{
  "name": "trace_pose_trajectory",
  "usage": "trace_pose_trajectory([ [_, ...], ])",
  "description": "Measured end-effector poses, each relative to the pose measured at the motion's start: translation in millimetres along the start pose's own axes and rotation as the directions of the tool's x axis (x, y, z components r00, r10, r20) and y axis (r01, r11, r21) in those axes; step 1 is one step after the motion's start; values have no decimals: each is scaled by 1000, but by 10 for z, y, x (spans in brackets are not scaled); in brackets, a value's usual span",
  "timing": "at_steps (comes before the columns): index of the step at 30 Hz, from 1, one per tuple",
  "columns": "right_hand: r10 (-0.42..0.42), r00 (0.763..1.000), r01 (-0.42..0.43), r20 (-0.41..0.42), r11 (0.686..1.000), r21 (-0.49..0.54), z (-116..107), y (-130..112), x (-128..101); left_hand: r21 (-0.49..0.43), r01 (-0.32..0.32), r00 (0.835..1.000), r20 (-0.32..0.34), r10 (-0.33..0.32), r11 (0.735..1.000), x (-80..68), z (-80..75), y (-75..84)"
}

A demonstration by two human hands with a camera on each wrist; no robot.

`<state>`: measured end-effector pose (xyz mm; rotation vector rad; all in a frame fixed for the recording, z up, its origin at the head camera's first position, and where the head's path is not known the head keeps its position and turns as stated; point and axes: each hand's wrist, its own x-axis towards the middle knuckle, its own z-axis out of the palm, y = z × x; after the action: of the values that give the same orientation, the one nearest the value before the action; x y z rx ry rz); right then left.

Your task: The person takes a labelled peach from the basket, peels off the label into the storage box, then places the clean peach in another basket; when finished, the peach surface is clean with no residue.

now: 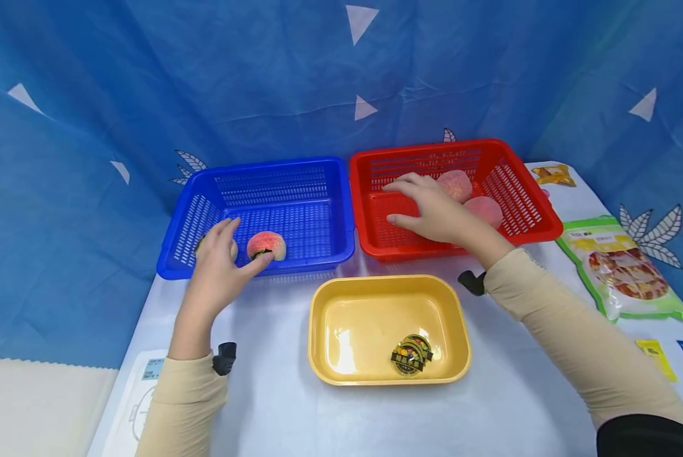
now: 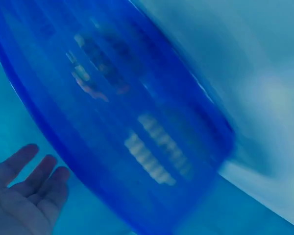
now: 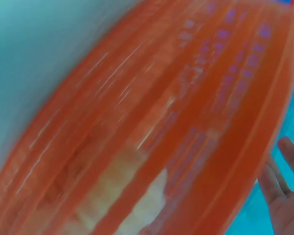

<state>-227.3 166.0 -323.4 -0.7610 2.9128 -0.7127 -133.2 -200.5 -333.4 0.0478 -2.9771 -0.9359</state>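
Sleeves [image 1: 570,343], white table [image 1: 278,406] — hands [image 1: 218,273] at baskets [image 1: 304,228] — blue curtain [image 1: 250,76].

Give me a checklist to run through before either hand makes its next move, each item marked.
1. Left hand free: ok; it holds nothing, over the blue basket.
2. Right hand free: ok; it holds nothing, over the red basket.
3. Both baskets upright: ok.
4. Peach in the blue basket fully visible from the head: not ok; the left thumb overlaps it.
5. Yellow tray clear: not ok; round labels lie inside.
6. Left hand apart from the fruit behind it: cannot tell.
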Motion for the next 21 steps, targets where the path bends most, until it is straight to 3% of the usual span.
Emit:
trace_pose_trajectory([
  [4,-69,997,68,32,997,41,153,-268,126,18,101,995,27,-101,995,-5,-143,-281],
  [8,-87,992,79,95,993,85,328,-524,283,53,165,986,-1,-165,985,-2,-200,-463],
  [13,-88,982,68,168,990,122,586,-804,492,76,242,970,-26,-241,967,4,-215,-598],
  [21,-136,962,88,239,976,200,919,-1085,761,31,272,962,15,-273,962,25,-205,-715],
])
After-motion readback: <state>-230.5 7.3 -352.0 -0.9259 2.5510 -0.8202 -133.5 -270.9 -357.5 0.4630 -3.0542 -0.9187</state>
